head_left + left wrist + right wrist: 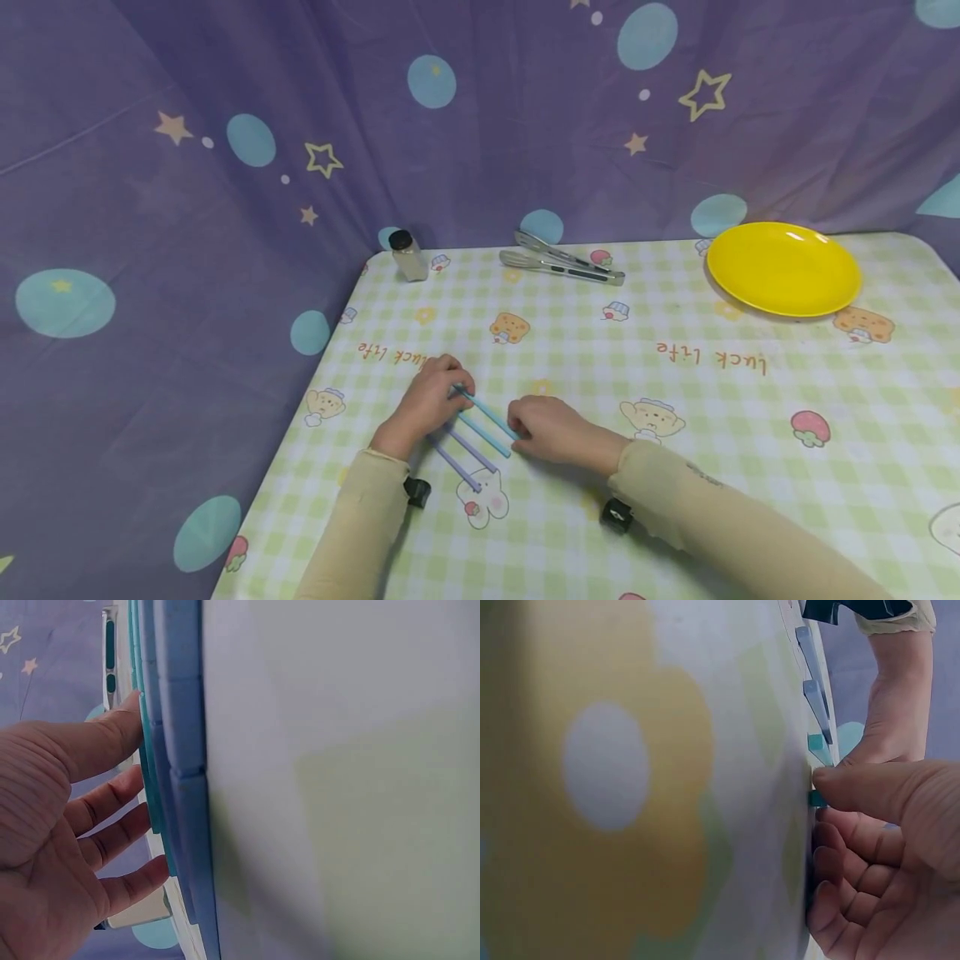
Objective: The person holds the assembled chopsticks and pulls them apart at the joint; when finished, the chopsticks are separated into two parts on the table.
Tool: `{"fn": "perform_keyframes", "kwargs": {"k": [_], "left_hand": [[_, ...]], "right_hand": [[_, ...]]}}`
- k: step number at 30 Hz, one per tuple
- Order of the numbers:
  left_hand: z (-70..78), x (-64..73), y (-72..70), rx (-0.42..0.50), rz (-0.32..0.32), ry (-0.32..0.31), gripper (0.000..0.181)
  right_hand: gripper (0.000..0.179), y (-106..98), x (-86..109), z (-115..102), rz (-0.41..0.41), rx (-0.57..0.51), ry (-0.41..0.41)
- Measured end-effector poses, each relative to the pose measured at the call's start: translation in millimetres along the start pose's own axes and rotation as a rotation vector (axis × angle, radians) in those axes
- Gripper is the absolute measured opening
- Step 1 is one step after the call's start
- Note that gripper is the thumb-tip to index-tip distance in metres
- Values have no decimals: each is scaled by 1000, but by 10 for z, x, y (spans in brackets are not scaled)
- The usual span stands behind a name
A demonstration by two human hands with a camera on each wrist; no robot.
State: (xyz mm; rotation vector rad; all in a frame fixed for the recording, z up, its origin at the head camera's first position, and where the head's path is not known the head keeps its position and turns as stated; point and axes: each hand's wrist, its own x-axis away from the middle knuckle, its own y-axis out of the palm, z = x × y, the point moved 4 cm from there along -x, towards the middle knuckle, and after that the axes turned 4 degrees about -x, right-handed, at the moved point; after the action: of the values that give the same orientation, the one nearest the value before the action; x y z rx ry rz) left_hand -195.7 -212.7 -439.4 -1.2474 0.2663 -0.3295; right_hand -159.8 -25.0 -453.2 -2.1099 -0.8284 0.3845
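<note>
Sticks (487, 437) lie around six o'clock. My left hand (429, 398) pinches the upper teal stick (493, 417) at ten o'clock, other fingers spread; my right hand (555, 429) pinches its four-o'clock end. Seemingly light, stiff, perhaps slippery: best held endwise.

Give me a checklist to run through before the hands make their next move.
1. Right hand at the farther blue stick: ok, thumb and forefinger at its near end.
2. Left hand holding firmly at the far ends: cannot tell.
3. Nearer blue stick and purple sticks, near ends untouched: ok.
4. All four near ends gathered: not ok, they lie apart.
5. Tongs, shaker and yellow plate apart from both hands: ok.
</note>
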Motion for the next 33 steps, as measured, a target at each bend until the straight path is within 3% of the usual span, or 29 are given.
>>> {"fn": "perform_keyframes", "kwargs": {"k": [11,20,33], "left_hand": [[9,-31,15,-65,4,5,17],[22,-44,3,-116,-4,12,18],[140,-58,-10,-131,47,64,17]], "right_hand": [[8,-43,26,41,87,-83,89],[2,-108,62,79,156,-128,115],[6,-244,140,236,230,-199,163]]}}
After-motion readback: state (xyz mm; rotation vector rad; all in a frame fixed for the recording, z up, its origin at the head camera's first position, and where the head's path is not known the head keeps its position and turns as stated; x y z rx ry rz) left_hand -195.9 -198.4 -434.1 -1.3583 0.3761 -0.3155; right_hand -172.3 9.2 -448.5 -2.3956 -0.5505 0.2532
